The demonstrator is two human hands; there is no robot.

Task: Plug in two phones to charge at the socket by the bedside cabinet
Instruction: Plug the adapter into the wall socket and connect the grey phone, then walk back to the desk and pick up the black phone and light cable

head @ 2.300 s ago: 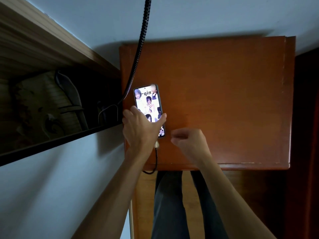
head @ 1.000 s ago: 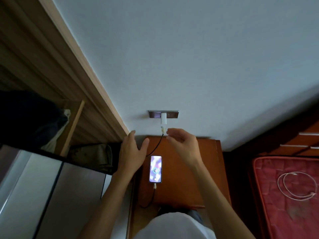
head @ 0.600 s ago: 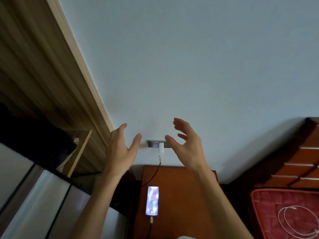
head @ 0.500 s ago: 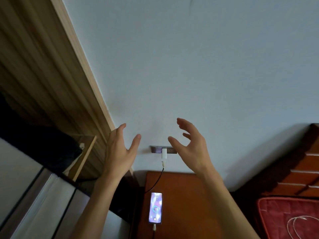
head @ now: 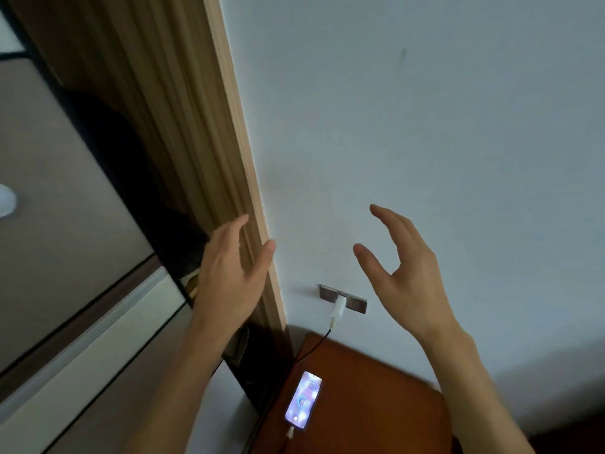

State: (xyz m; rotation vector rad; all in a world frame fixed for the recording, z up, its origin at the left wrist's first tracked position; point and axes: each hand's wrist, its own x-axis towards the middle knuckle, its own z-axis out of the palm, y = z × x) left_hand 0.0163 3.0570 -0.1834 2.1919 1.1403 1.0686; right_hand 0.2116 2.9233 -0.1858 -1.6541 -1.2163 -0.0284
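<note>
Head view, tilted, looking down along a pale wall (head: 425,126). Far left: a grey panelled surface with dark trim, part of a wardrobe (head: 65,257); its dark interior shows beside a light wooden frame (head: 235,132) that runs diagonally down the wall edge. Left hand (head: 229,276) raised in front of that frame, palm turned toward the right, fingers (head: 234,231) spread loosely and straight, thumb apart; it holds nothing and touches nothing visible. Below and between the two hands: a dark socket (head: 342,298) plate on the wall, with a white charger (head: 339,306) plugged into it. A thin dark cable (head: 314,347) drops from the charger down to the bedside cabinet (head: 376,404), whose reddish-brown top sits against the wall. One phone (head: 303,401) lies flat on the cabinet top near its left edge, screen up and lit, showing a round graphic; a white connector sits at its lower end with cable attached. Second phone: not in frame. Right hand (head: 402,273) raised in front of the bare wall, above and right of the socket, fingers curved and apart from the thumb in an open claw shape, empty. Both forearms bare, entering from the bottom edge.
</note>
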